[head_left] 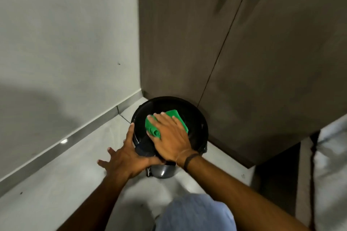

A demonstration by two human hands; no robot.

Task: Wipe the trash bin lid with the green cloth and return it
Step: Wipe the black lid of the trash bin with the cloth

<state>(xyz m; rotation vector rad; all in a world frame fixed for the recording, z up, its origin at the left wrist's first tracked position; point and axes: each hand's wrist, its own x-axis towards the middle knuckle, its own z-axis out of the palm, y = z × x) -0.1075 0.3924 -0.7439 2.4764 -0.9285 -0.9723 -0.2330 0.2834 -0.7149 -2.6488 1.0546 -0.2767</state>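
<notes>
A round black trash bin lid point(195, 118) tops a small bin standing in the corner on the floor. A green cloth point(174, 115) lies flat on the lid. My right hand point(170, 135) presses down on the cloth with fingers spread, covering most of it. My left hand point(124, 153) rests against the bin's left side and rim, thumb up along the lid's edge, other fingers splayed out to the left. The bin's shiny body point(163, 171) shows just below my wrists.
A grey wall point(65, 43) with a metal skirting runs on the left. Brown cabinet doors point(253, 62) with dark handles stand right behind the bin. Pale floor point(56, 184) stretches in front. My knee in light blue fabric point(195, 214) is at the bottom.
</notes>
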